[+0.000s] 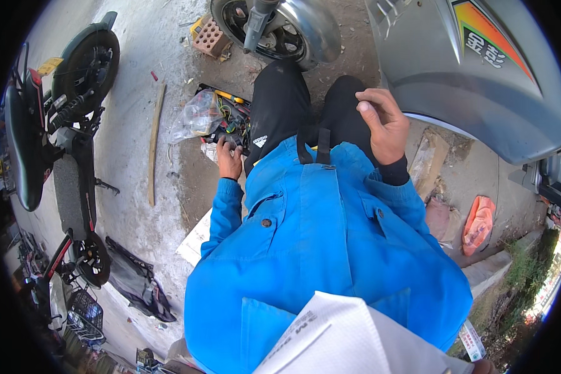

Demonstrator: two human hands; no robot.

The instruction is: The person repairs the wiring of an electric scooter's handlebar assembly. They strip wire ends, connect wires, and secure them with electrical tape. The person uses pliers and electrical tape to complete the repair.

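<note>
Left hand point(229, 163) left of centre in the frame, fingers bent, at the lower edge of a pile of tools point(234, 118); can't tell if it has hold of anything, fingertips blend into the clutter. Right hand point(385, 128) right of centre, above the right thigh, half open, fingers loosely curled, small gap between thumb and forefinger, nothing seen in it. Tool pile sits in the upper middle, left of the black trousers point(279, 100), with coloured wires and a yellow-handled tool point(229, 96); clear plastic bag point(198, 115) lies against its left side. Wheel point(280, 37) with silver mudguard at top centre, just beyond the knees; brick with holes point(211, 39) left of it. Big grey vehicle panel point(442, 81) with orange-green sticker fills upper right. Wooden strip point(156, 146) on the ground left of the bag. Scooter point(75, 187) along the left edge, dark bag point(140, 280) at lower left. Orange cloth or bag point(478, 224) at right. Blue jacket point(318, 230) takes up the middle, white mask point(349, 340) at the bottom.
</note>
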